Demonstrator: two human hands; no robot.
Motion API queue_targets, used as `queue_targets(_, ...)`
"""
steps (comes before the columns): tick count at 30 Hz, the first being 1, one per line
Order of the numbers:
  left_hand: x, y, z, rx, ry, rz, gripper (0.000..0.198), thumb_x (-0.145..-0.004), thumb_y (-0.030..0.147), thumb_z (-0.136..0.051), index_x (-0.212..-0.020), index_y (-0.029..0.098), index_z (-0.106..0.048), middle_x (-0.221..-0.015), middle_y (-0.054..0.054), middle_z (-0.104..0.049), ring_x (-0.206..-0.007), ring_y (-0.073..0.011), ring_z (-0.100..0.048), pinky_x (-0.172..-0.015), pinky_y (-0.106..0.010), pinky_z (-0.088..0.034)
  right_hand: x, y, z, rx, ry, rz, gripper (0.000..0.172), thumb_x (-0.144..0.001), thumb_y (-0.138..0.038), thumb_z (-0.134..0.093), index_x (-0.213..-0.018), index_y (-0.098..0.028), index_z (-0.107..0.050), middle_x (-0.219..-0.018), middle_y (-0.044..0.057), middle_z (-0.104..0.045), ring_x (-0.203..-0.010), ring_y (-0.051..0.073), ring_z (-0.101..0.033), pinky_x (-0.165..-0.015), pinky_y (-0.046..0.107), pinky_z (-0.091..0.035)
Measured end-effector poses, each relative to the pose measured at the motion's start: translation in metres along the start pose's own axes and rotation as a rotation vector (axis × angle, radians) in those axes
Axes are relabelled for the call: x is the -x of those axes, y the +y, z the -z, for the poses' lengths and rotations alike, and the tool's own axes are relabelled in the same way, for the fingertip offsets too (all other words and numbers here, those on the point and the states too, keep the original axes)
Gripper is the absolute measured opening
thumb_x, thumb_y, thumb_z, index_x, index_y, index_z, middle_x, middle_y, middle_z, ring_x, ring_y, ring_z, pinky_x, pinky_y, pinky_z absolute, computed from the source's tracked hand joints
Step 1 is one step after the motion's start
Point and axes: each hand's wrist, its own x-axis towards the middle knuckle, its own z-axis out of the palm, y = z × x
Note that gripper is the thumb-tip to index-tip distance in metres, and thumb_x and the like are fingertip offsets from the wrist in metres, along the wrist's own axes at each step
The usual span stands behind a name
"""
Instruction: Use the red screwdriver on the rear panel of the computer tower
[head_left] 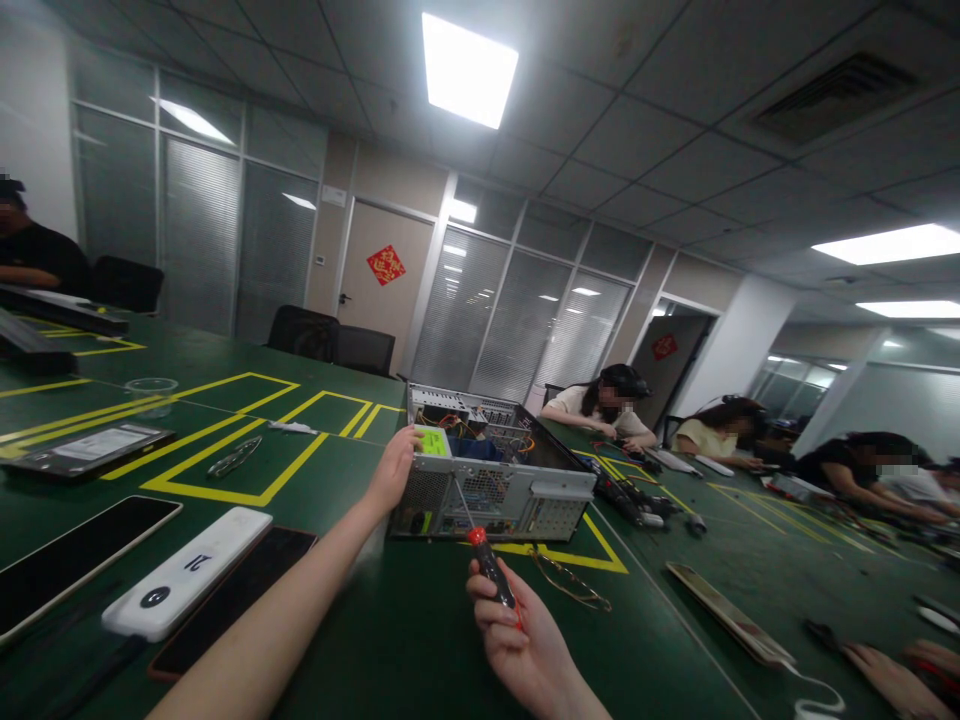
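Observation:
An open computer case (555, 495) stands on the table in front of me, its back panel facing me and its wiring showing. Inside its left corner sits a power supply with a yellow-green label (432, 441). My left hand (394, 468) grips the case at that corner, fingers over the top edge beside the label. In my right hand (517, 635) is a screwdriver (491, 570) with a black and red handle. Its shaft points up and left to the back panel, just below the power supply's label; whether the tip touches a screw is too small to tell.
On the left lie a hard drive (94, 447), a white power bank (187, 575) and phones (82, 555). Thin cables (570, 580) lie right of the case. Farther right are a phone (727, 610), black cables (634, 500) and other people at work, one hand (892, 680) near.

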Motion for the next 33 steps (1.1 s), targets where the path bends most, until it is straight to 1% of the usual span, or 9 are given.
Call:
queue_targets(3,0.0,0.0,0.0,0.002,0.004,-0.007,0.047,-0.103,0.051,-0.029,-0.094,0.021,-0.064,-0.117,-0.012,-0.069,-0.129,-0.0261,-0.057,-0.116,-0.049,-0.042,-0.002,0.004,0.005,0.163,-0.004,0.003,0.02,-0.096,-0.031,-0.062,-0.099,-0.011,-0.061,-0.07,-0.005,-0.052,-0.045,0.0,-0.033,-0.036,0.006,-0.015)
queue_targets(5,-0.001,0.001,0.0,0.003,0.0,-0.007,0.047,-0.102,0.052,-0.029,-0.094,0.021,-0.064,-0.116,-0.012,-0.069,-0.129,-0.0262,-0.057,-0.116,-0.049,-0.042,-0.005,0.01,0.009,0.311,0.044,-0.027,0.026,-0.095,-0.037,-0.063,-0.095,-0.011,-0.064,-0.066,-0.004,-0.053,-0.043,0.0,-0.031,-0.035,0.008,-0.012)
queue_targets(9,-0.001,0.002,0.001,-0.002,-0.01,0.003,0.047,-0.102,0.052,-0.029,-0.094,0.021,-0.064,-0.117,-0.012,-0.069,-0.129,-0.0262,-0.057,-0.116,-0.049,-0.042,-0.015,0.028,0.017,0.554,0.249,-0.084,0.04,-0.101,-0.044,-0.048,-0.09,-0.01,-0.065,-0.063,0.0,-0.056,-0.038,0.002,-0.036,-0.035,0.012,-0.013)
queue_targets(12,-0.001,0.002,0.001,-0.007,-0.011,0.007,0.048,-0.102,0.052,-0.029,-0.095,0.021,-0.064,-0.118,-0.012,-0.069,-0.13,-0.0259,-0.057,-0.117,-0.048,-0.042,-0.023,0.039,0.021,0.633,0.383,-0.125,0.046,-0.105,-0.042,-0.036,-0.088,-0.01,-0.065,-0.06,0.001,-0.056,-0.037,0.004,-0.041,-0.034,0.013,-0.014)
queue_targets(14,-0.001,0.003,0.001,-0.009,-0.014,0.006,0.049,-0.103,0.053,-0.028,-0.095,0.021,-0.064,-0.118,-0.012,-0.069,-0.13,-0.0257,-0.057,-0.117,-0.048,-0.042,-0.027,0.042,0.021,0.643,0.435,-0.138,0.046,-0.105,-0.041,-0.035,-0.087,-0.01,-0.064,-0.058,0.001,-0.056,-0.036,0.004,-0.042,-0.034,0.014,-0.015)
queue_targets(19,-0.001,0.004,0.001,-0.015,-0.01,0.014,0.05,-0.103,0.054,-0.027,-0.094,0.021,-0.064,-0.119,-0.012,-0.068,-0.13,-0.0259,-0.057,-0.118,-0.049,-0.041,-0.033,0.042,0.022,0.607,0.443,-0.148,0.042,-0.102,-0.044,-0.046,-0.085,-0.009,-0.064,-0.059,0.001,-0.057,-0.036,0.003,-0.041,-0.034,0.012,-0.016)
queue_targets(23,-0.001,0.004,0.001,-0.012,-0.012,0.014,0.05,-0.102,0.054,-0.027,-0.094,0.021,-0.064,-0.118,-0.012,-0.069,-0.13,-0.0265,-0.057,-0.117,-0.049,-0.042,-0.035,0.041,0.023,0.583,0.438,-0.144,0.044,-0.103,-0.043,-0.043,-0.085,-0.009,-0.065,-0.059,0.001,-0.057,-0.036,0.003,-0.04,-0.034,0.011,-0.016)
queue_targets(27,-0.001,0.004,0.001,-0.018,-0.022,0.002,0.051,-0.102,0.055,-0.027,-0.094,0.021,-0.064,-0.117,-0.012,-0.069,-0.131,-0.0264,-0.056,-0.117,-0.049,-0.041,-0.036,0.041,0.025,0.569,0.43,-0.143,0.042,-0.101,-0.044,-0.049,-0.085,-0.009,-0.066,-0.06,0.001,-0.057,-0.037,0.003,-0.041,-0.034,0.011,-0.017)
queue_targets(33,0.0,0.002,0.003,-0.021,-0.029,-0.005,0.052,-0.102,0.055,-0.026,-0.095,0.021,-0.064,-0.119,-0.012,-0.068,-0.13,-0.0264,-0.056,-0.117,-0.05,-0.042,-0.035,0.042,0.026,0.559,0.456,-0.158,0.045,-0.103,-0.043,-0.042,-0.083,-0.009,-0.065,-0.058,0.0,-0.056,-0.036,0.003,-0.039,-0.034,0.011,-0.016)
